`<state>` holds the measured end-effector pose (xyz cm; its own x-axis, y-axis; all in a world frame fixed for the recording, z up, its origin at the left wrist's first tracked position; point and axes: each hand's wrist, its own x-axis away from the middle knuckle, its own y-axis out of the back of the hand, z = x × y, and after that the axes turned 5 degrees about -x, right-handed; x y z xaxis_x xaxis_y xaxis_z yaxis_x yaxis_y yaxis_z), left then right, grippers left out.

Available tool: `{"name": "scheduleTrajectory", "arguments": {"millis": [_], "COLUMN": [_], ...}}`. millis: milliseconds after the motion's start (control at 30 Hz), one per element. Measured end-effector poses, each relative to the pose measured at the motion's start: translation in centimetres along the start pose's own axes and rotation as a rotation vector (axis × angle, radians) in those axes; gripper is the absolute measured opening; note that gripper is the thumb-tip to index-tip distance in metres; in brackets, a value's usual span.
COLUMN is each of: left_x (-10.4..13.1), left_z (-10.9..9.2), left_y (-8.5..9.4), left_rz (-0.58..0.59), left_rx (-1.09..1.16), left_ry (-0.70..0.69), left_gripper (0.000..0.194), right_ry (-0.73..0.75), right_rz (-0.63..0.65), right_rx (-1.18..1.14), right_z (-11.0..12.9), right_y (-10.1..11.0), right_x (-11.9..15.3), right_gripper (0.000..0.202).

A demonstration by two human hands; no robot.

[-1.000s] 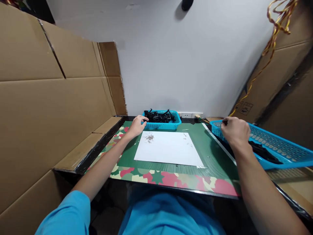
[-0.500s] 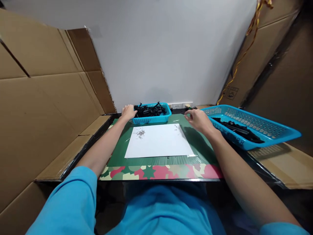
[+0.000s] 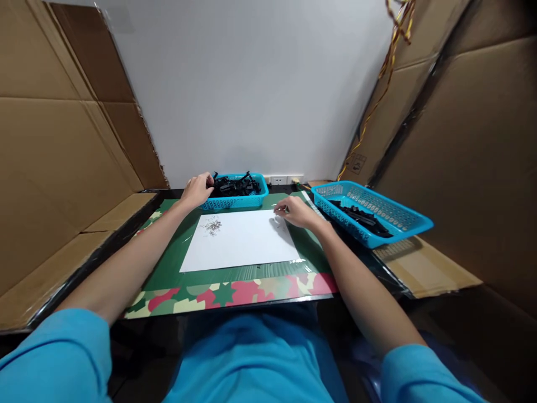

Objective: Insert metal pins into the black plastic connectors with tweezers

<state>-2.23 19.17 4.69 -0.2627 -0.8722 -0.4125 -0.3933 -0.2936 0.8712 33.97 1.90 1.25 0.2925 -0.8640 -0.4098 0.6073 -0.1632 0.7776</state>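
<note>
My left hand is at the left end of a small blue basket, its fingers curled in over the rim at the black plastic parts heaped there. Whatever these fingers grip is hidden among the parts. Over the far right corner of a white paper sheet is my right hand, thumb and fingertips drawn together in a pinch. Anything between them is too small to make out. Tiny dark pieces lie in a scattered pile on the sheet's far left, and a few small bits sit under my right hand.
A larger blue basket holding long black parts stands on the right. The sheet lies on a green mat. Cardboard walls flank both sides; wall sockets and a twisted yellow cord are at the back.
My right hand has moved left and down from beside the large basket to the sheet's far right corner. My left hand has stayed at the small basket, and the view has turned right.
</note>
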Motion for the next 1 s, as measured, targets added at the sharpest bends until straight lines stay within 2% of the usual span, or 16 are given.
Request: {"name": "scheduleTrajectory", "arguments": {"millis": [67, 133, 300, 400, 500, 600, 667, 733, 767, 867, 1000], "left_x": [0.1, 0.1, 0.2, 1.7, 4.4, 7.5, 9.3, 10.9, 11.6, 13.4, 14.6], "left_z": [0.3, 0.8, 1.3, 0.5, -1.0, -3.0, -4.6, -6.0, -6.6, -7.8, -8.1], "left_y": [0.2, 0.4, 2.3, 3.6, 3.6, 2.2, 1.0, 0.0, -0.4, -1.0, -1.3], "left_rz": [0.004, -0.011, -0.225, -0.278, -0.209, -0.072, 0.054, 0.163, 0.182, 0.204, 0.204], "left_rx": [0.048, 0.089, 0.188, 0.337, 0.58, 0.808, 0.873, 0.891, 0.892, 0.776, 0.643], "left_ry": [-0.119, -0.181, -0.224, -0.262, -0.326, -0.354, -0.345, -0.348, -0.346, -0.361, -0.369], "left_gripper": [0.029, 0.033, 0.032, 0.031, 0.033, 0.035, 0.034, 0.033, 0.032, 0.026, 0.029], "right_ry": [-0.019, -0.051, -0.065, -0.073, -0.082, -0.078, -0.075, -0.069, -0.067, -0.058, -0.055], "right_rz": [0.013, 0.067, 0.277, 0.294, 0.301, 0.339, 0.347, 0.338, 0.337, 0.362, 0.332], "right_rx": [-0.021, -0.04, -0.134, -0.165, -0.15, -0.136, -0.121, -0.099, -0.09, -0.08, -0.122], "right_z": [-0.1, -0.1, -0.1, -0.2, -0.3, -0.3, -0.4, -0.5, -0.6, -0.9, -0.4], "right_y": [0.3, 0.6, 1.1, 1.0, 0.7, 0.3, 0.2, 0.1, 0.0, 0.0, 0.0], "right_x": [0.1, 0.1, 0.4, 0.5, 0.5, 0.3, 0.3, 0.2, 0.2, 0.1, 0.1], "right_gripper": [0.018, 0.016, 0.024, 0.022, 0.02, 0.017, 0.017, 0.018, 0.018, 0.021, 0.021]}}
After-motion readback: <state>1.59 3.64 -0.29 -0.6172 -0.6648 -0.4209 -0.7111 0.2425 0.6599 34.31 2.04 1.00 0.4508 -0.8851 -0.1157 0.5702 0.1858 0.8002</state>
